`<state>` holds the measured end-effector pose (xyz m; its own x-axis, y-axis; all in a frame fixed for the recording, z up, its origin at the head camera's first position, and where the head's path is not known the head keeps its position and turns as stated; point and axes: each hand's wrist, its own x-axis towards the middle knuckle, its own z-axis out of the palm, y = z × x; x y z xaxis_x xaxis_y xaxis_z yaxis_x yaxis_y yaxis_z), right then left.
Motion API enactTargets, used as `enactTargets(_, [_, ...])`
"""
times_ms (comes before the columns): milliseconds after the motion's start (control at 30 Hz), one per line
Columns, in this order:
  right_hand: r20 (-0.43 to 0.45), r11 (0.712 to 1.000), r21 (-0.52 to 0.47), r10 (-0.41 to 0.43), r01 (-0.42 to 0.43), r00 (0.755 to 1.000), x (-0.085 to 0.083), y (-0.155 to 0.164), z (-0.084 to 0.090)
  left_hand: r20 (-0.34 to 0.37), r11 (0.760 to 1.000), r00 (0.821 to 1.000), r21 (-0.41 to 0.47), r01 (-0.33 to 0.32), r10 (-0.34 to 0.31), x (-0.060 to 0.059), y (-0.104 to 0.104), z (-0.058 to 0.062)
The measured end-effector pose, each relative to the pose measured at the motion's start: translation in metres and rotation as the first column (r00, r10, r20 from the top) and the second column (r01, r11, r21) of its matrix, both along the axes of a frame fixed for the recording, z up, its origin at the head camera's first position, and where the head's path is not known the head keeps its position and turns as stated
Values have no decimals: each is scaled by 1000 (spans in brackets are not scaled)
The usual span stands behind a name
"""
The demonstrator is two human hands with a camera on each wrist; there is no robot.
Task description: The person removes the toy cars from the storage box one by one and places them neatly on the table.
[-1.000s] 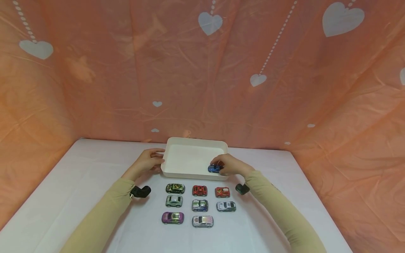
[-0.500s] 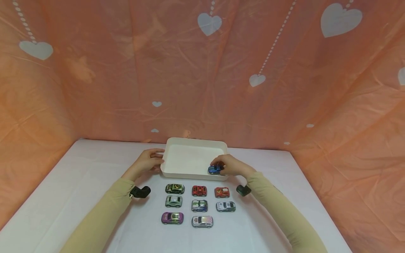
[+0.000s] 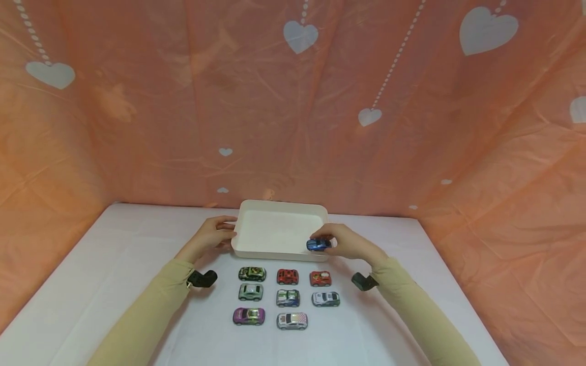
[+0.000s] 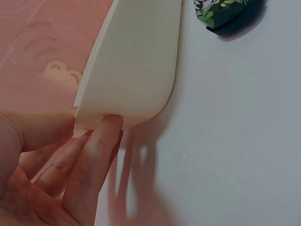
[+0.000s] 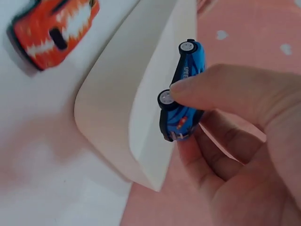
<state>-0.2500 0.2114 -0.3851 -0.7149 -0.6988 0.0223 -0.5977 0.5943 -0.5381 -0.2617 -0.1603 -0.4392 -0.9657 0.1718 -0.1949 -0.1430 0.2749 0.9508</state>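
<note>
My right hand (image 3: 345, 241) pinches a blue toy car (image 3: 318, 244) over the front right corner of a shallow cream tray (image 3: 279, 253). In the right wrist view the thumb presses the car (image 5: 181, 117) near a wheel; it is tilted and appears raised off the tray floor. My left hand (image 3: 211, 235) touches the left end of the tray with fairly straight fingers. In the left wrist view its fingertips (image 4: 111, 123) rest against the tray's outer wall (image 4: 136, 61).
Several toy cars stand in rows before the tray, among them a camouflage one (image 3: 252, 273), a red one (image 3: 287, 276), an orange-red one (image 3: 320, 278) and a purple one (image 3: 248, 316). An orange heart-patterned curtain (image 3: 256, 112) rises behind the white table (image 3: 375, 325).
My right hand has shifted a little to the right and lifted the blue car from the tray's front right corner. My left hand stays at the tray's end.
</note>
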Motion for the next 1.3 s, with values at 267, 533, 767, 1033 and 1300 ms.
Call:
enactTargets(267, [-7, 999, -38, 19, -20, 1000, 43, 14, 10, -3, 1000, 1000, -4, 10, -10, 0, -2, 0])
enactTargets(533, [60, 999, -46, -26, 28, 998, 84, 21, 3, -10, 1000, 1000, -5, 10, -10, 0, -5, -3])
enactTargets(767, [53, 999, -38, -7, 9, 999, 112, 22, -12, -6, 1000, 1000, -3, 11, -11, 0, -3, -3])
enactTargets(1033, [108, 998, -32, -41, 44, 993, 132, 24, -28, 6, 1000, 1000, 7, 3, -3, -1, -1, -2])
enactTargets(1300, [140, 996, -48, -64, 71, 988, 139, 25, -38, -7, 1000, 1000, 4, 8, -8, 0, -1, 0])
